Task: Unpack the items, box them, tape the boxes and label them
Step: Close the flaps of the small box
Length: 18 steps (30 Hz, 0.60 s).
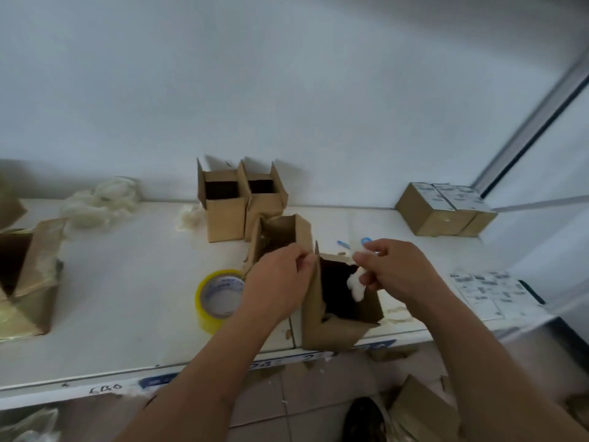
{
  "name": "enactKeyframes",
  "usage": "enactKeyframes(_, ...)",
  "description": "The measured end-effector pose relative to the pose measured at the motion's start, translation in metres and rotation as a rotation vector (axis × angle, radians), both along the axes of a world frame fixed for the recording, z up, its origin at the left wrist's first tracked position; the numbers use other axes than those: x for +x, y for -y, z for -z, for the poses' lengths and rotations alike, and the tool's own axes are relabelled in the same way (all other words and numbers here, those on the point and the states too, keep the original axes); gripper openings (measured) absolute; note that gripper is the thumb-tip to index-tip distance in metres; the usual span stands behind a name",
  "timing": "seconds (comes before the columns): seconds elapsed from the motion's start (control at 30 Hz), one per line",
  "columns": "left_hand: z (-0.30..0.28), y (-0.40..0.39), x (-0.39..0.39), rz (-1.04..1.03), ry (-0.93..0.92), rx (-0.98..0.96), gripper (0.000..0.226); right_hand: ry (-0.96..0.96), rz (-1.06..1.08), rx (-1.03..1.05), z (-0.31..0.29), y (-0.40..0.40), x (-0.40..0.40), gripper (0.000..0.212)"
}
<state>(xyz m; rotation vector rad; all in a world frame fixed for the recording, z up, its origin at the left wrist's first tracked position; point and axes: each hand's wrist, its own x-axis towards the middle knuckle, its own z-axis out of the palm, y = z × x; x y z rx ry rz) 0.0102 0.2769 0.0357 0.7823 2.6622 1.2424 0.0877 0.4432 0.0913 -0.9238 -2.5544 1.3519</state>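
An open cardboard box stands at the table's front edge, its dark inside showing. My left hand pinches the box's upright left flap near its top. My right hand holds a white wrapped item over the box opening, its lower end inside the rim. A third open box leans just behind my left hand. Two more open boxes stand side by side at the back.
A roll of yellow-edged tape lies left of my left hand. Sealed, labelled boxes sit at the back right. A label sheet lies at the right edge. A large opened carton and crumpled plastic wrap are on the left.
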Motion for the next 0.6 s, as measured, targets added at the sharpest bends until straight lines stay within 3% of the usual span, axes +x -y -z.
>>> enactKeyframes(0.07,0.007,-0.017,0.008,0.04,-0.028,-0.104,0.031,0.075,0.008,0.181,0.008,-0.003,0.0,0.012)
enactKeyframes(0.27,0.02,-0.043,0.01,-0.004,0.076,-0.185,0.028,0.392,-0.076,0.795,0.045,-0.002,-0.01,0.031)
enactKeyframes(0.43,0.021,-0.048,0.013,-0.042,0.113,-0.132,0.024,0.54,-0.204,1.066,0.065,-0.007,-0.006,0.018)
enactKeyframes(0.6,0.023,-0.047,0.009,-0.087,0.122,-0.116,0.023,0.487,-0.368,1.261,0.067,-0.009,-0.016,0.006)
